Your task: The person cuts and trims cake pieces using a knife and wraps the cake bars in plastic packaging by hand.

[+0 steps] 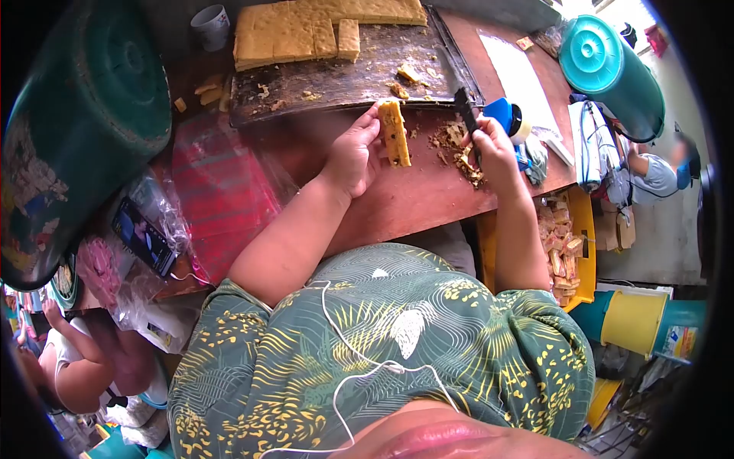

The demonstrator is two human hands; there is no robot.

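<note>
Cake strip (395, 134) right at the heart of it, upper middle of the frame, standing on end with a slight tilt, brown specks down its face! Left hand (359, 149) has it, fingers pinching its upper left side. Over to the right, the right hand (492, 145) wraps its fingers around a dark knife (464, 111), blade aimed at the top of the frame. Between the two hands, brown crumbs and trimmings (462, 162) lie scattered on the reddish table (405, 206). Just above, a dark tray (306, 93) carries a golden cake slab (283, 32), with one narrow piece (349, 40) at its lower edge. Right of the knife sits a blue tape dispenser (499, 113). Red plastic (222, 187) spreads left of centre, a phone (143, 237) beside it. Down at the right, a yellow crate (585, 229) holds wrapped pieces (562, 256). Green bin (84, 130) fills the upper left; teal bucket (592, 46), upper right!
</note>
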